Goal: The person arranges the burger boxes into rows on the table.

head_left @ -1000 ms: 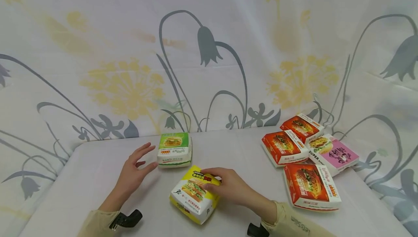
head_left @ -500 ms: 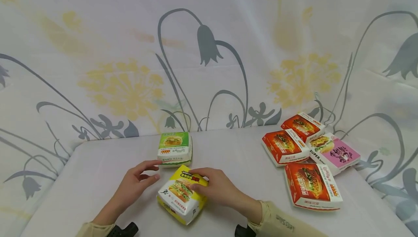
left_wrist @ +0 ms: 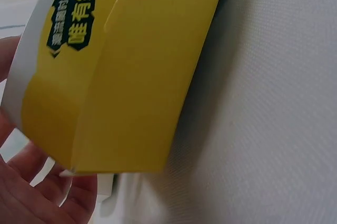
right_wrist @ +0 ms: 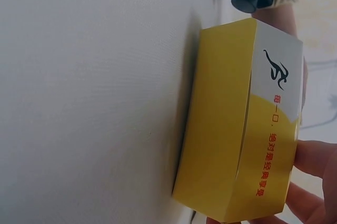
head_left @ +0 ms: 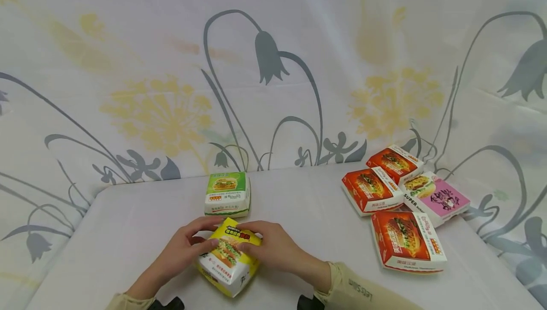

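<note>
A yellow and white burger box stands at the front middle of the table, turned at an angle, its burger picture facing up. My right hand grips its far right side, with the thumb over the top. At the left corner my left hand holds it too, thumb on the upper face and fingers behind. In the left wrist view the plain yellow side of the burger box fills the middle, fingers at its lower corner. The right wrist view has the burger box close above the white cloth, fingers at one end.
Just behind stands a green and white burger box. To the right lie several red burger boxes and a pink burger box, close together. A flower-patterned curtain hangs along the back of the white table.
My right hand has shifted the yellow burger box to the left and slightly toward me. The left hand has come down from beside the green box and taken hold of the yellow one.
</note>
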A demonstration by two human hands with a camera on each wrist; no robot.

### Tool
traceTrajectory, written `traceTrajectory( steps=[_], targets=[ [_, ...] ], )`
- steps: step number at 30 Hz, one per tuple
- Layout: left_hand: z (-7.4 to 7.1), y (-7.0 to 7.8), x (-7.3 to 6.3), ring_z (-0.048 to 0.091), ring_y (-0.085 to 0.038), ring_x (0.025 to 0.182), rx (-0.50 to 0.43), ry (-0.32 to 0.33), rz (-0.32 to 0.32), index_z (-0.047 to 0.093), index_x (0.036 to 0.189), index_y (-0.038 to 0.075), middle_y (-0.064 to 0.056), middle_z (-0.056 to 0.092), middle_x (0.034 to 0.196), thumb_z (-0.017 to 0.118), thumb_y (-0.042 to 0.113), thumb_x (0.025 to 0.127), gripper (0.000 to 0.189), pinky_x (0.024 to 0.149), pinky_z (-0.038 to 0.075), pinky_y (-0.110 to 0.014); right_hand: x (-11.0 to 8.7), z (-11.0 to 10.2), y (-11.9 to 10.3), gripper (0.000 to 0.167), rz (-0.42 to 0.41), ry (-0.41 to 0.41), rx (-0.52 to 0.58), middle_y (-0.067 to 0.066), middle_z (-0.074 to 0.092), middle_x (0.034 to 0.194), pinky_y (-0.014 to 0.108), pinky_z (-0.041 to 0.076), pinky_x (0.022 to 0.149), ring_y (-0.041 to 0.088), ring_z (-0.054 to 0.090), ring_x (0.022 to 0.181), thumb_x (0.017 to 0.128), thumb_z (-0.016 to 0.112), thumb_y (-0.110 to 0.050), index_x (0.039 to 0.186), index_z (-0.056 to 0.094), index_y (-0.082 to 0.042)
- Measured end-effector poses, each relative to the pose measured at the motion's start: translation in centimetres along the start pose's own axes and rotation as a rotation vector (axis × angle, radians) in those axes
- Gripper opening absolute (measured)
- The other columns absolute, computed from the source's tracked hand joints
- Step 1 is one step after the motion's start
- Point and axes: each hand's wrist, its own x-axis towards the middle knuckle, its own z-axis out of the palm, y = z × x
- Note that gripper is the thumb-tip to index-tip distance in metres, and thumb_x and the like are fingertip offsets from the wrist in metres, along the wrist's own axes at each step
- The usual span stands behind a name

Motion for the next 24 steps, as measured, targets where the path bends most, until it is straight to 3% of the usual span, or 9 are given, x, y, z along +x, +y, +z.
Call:
traceTrajectory(
  steps=[5, 12, 19, 24],
  targets=[
    [0.2, -0.3, 0.1, 0.047, -0.027, 0.128, -0.006, 0.005, -0.009, 0.067, 0.128, 0.024, 0.003, 0.055, 0.141, 0.073, 0.027, 0.092, 0.037, 0.089, 0.049, -0.036, 0.3, 0.3, 0.0, 0.041, -0.018, -0.004, 0.004, -0.010, 0.063, 0.130, 0.045, 0.046, 0.101, 0.015, 0.056, 0.123, 0.093, 0.069, -0.040, 0.131, 0.066, -0.023],
    [0.3, -0.8, 0.0, 0.040, -0.035, 0.135, 0.016, -0.020, 0.048, 0.070, 0.125, 0.020, -0.004, 0.051, 0.146, 0.069, 0.025, 0.094, 0.031, 0.085, 0.049, -0.036, 0.4, 0.3, 0.1, 0.041, -0.027, -0.019, 0.014, -0.011, 0.062, 0.130, 0.040, 0.049, 0.098, 0.012, 0.057, 0.119, 0.093, 0.070, -0.040, 0.131, 0.066, -0.025],
    [0.3, -0.7, -0.1, 0.040, -0.035, 0.136, -0.006, -0.009, 0.002, 0.071, 0.123, 0.018, -0.005, 0.050, 0.147, 0.071, 0.026, 0.093, 0.031, 0.086, 0.047, -0.040, 0.0, -0.7, 0.8, 0.043, -0.022, -0.078, 0.074, -0.013, 0.062, 0.128, 0.028, 0.051, 0.090, 0.009, 0.056, 0.116, 0.091, 0.074, -0.034, 0.132, 0.065, -0.026],
    [0.4, -0.8, -0.2, 0.040, -0.035, 0.135, -0.010, 0.010, -0.018, 0.071, 0.123, 0.017, -0.006, 0.051, 0.146, 0.072, 0.025, 0.092, 0.032, 0.087, 0.047, -0.041, -0.6, -1.4, 1.5, 0.044, -0.078, -0.118, 0.101, -0.014, 0.061, 0.129, 0.025, 0.050, 0.091, 0.006, 0.055, 0.117, 0.090, 0.075, -0.030, 0.133, 0.064, -0.024]
  ],
)
